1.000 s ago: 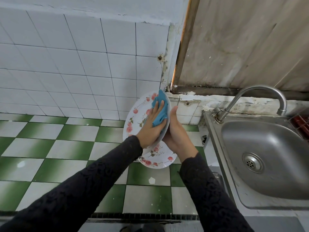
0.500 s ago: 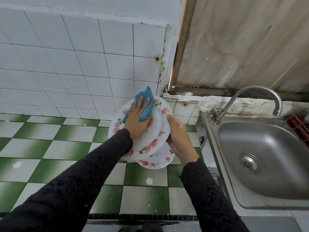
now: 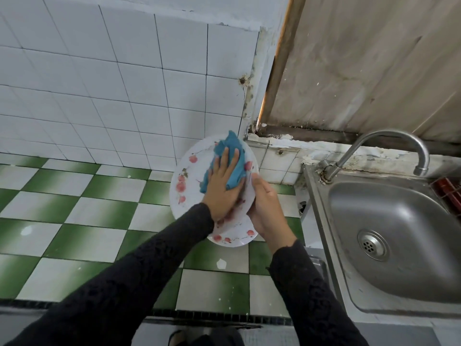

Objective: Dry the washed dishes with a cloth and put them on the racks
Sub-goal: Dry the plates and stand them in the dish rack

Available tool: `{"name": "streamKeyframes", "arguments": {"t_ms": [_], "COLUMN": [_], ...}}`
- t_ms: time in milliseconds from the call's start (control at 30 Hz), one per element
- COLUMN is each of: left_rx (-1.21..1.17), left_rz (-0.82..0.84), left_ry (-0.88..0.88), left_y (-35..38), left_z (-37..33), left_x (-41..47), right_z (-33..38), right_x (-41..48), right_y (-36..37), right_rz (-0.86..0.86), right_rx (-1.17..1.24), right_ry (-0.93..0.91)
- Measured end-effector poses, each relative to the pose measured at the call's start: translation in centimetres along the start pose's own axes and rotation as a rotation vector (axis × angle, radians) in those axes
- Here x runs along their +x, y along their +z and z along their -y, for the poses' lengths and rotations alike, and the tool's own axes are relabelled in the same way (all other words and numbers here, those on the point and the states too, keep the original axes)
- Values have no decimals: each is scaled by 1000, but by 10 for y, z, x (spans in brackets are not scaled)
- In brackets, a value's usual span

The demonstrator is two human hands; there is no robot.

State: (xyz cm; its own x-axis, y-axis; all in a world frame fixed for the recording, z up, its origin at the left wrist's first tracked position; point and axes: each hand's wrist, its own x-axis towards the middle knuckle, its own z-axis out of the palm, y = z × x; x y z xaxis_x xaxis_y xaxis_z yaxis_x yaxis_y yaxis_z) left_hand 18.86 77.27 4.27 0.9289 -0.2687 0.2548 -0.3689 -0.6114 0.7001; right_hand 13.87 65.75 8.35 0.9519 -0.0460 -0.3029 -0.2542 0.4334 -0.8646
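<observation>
A green-and-white checked tiled counter (image 3: 99, 221) is bounded by a dark near edge and, far off, a white tiled wall (image 3: 124, 83); open counter stretches left. Over its middle, a tilted white round plate with pink flowers (image 3: 189, 176) is gripped at its right rim by the right hand (image 3: 267, 208), with a second flowered plate (image 3: 234, 237) just beneath. A blue cloth (image 3: 232, 158) is pressed on the upper plate by the left hand (image 3: 223, 188), fingers straight. A stainless steel sink (image 3: 321, 208) and a curved metal tap (image 3: 389, 138) are set to the right.
</observation>
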Motion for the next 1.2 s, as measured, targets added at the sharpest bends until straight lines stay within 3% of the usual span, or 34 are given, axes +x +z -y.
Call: {"name": "streamKeyframes", "arguments": {"t_ms": [100, 300, 467, 633, 767, 900, 1000, 1200], "left_rx": [130, 116, 104, 347, 358, 242, 88, -650], "left_rz": [45, 174, 289, 204, 69, -58, -162, -290], "left_ry": [-36, -101, 83, 300, 378, 403, 338, -177], "left_y": [-18, -5, 6, 0, -11, -25, -41, -68], "left_z": [37, 58, 19, 24, 40, 43, 38, 28], "left_x": [10, -47, -74, -77, -72, -63, -57, -48], "right_z": [2, 9, 16, 23, 13, 5, 6, -25], "right_x": [-3, -1, 9, 14, 14, 11, 7, 2], "right_y": [-6, -14, -15, -13, -14, -18, -24, -42], "right_rz": [-45, -161, -201, -264, -321, -349, -246, -184], "right_rx": [32, 46, 155, 267, 343, 231, 97, -200], "right_ry": [12, -63, -99, -106, -47, 40, 46, 90]}}
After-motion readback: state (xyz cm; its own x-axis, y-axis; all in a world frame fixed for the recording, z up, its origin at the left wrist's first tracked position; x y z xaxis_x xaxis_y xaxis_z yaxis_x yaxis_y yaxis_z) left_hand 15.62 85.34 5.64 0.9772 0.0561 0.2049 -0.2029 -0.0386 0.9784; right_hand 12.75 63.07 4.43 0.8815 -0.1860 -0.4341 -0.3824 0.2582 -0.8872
